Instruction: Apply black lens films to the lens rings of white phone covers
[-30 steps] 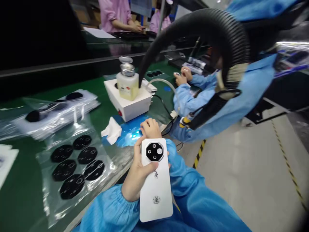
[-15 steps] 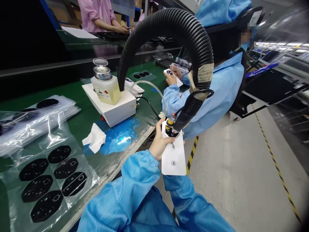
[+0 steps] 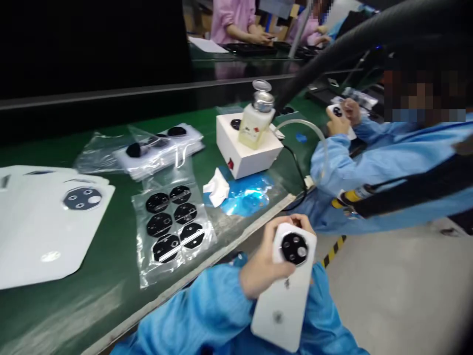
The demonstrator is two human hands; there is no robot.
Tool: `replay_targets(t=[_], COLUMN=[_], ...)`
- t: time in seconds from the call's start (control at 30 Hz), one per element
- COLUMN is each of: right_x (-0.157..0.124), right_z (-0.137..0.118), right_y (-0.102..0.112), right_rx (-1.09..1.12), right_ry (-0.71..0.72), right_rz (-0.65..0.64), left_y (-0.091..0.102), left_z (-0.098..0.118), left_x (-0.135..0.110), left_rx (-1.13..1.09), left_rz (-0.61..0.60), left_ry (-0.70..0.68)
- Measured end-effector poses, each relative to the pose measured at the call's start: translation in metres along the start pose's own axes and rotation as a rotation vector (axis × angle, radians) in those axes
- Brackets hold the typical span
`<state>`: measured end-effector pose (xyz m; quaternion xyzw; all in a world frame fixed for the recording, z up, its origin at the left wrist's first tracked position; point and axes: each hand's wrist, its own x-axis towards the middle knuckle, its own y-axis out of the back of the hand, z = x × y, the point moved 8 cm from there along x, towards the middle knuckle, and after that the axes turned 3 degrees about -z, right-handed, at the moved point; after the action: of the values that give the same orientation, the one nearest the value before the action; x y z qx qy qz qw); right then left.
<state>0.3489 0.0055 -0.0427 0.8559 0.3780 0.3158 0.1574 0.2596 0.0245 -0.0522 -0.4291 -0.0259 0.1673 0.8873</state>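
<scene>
A white phone back cover with a round black camera plate is tilted up in front of me, above my lap. My left hand grips its left side, thumb lying across the front just below the camera plate. Behind the cover is my right hand; a few fingers show at the top right edge and the rest is hidden. To the left, on the green bench, a clear plastic sheet carries several black octagonal camera-plate films.
A pump bottle stands on a white box, near a crumpled wipe and blue film. White covers lie left. A black hose with a yellow-banded sensor hangs right, before a co-worker's blue sleeve.
The view has swung left, bringing the stacked white covers into sight. The back cover has come away from under the hose nozzle and sensor, down toward me, still in both hands.
</scene>
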Motion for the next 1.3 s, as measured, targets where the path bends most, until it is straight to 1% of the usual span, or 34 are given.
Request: replay_targets(t=[0.03, 0.1, 0.17, 0.2, 0.23, 0.27, 0.33, 0.4, 0.47, 0.57, 0.63, 0.73, 0.8, 0.9, 1.1, 1.2, 1.3], right_x=[0.007, 0.024, 0.047, 0.059, 0.072, 0.085, 0.106, 0.116, 0.114, 0.100, 0.090, 0.082, 0.082, 0.090, 0.100, 0.101, 0.101], right_z=[-0.008, -0.032, -0.059, -0.071, -0.080, -0.086, -0.088, -0.085, -0.080, -0.072, -0.066, -0.058, -0.056, -0.057, -0.061, -0.061, -0.061], right_y=[-0.010, -0.038, -0.076, -0.096, -0.112, -0.126, -0.146, -0.155, -0.156, -0.145, -0.136, -0.128, -0.128, -0.135, -0.150, -0.153, -0.155], right_rx=[-0.026, -0.096, -0.166, -0.208, -0.265, -0.333, -0.467, -0.566, -0.613, -0.607, -0.586, -0.576, -0.587, -0.627, -0.694, -0.672, -0.605], right_ry=[0.019, 0.083, 0.151, 0.176, 0.176, 0.159, 0.099, 0.064, 0.072, 0.129, 0.154, 0.149, 0.133, 0.100, 0.049, 0.046, 0.041], right_rz=[-0.016, -0.109, -0.258, -0.331, -0.368, -0.380, -0.391, -0.408, -0.437, -0.496, -0.526, -0.526, -0.510, -0.486, -0.493, -0.501, -0.487], left_y=[0.010, 0.040, 0.062, 0.068, 0.073, 0.075, 0.078, 0.080, 0.086, 0.096, 0.103, 0.107, 0.108, 0.107, 0.109, 0.110, 0.111], left_z=[0.010, 0.034, 0.058, 0.068, 0.077, 0.085, 0.097, 0.104, 0.108, 0.113, 0.114, 0.111, 0.110, 0.111, 0.113, 0.111, 0.109], left_x=[-0.025, -0.074, -0.117, -0.134, -0.147, -0.157, -0.170, -0.178, -0.188, -0.203, -0.207, -0.204, -0.200, -0.196, -0.197, -0.195, -0.195], left_rx=[-0.026, -0.116, -0.130, -0.110, -0.082, -0.052, -0.007, 0.012, 0.016, 0.016, 0.009, -0.005, -0.006, 0.012, 0.037, 0.022, -0.003], left_rz=[0.047, 0.326, 0.595, 0.707, 0.797, 0.866, 0.945, 0.978, 1.006, 1.059, 1.069, 1.037, 1.002, 0.972, 0.997, 0.976, 0.969], left_ry=[-0.006, -0.073, -0.176, -0.215, -0.252, -0.283, -0.329, -0.350, -0.358, -0.385, -0.395, -0.384, -0.389, -0.412, -0.439, -0.429, -0.428])
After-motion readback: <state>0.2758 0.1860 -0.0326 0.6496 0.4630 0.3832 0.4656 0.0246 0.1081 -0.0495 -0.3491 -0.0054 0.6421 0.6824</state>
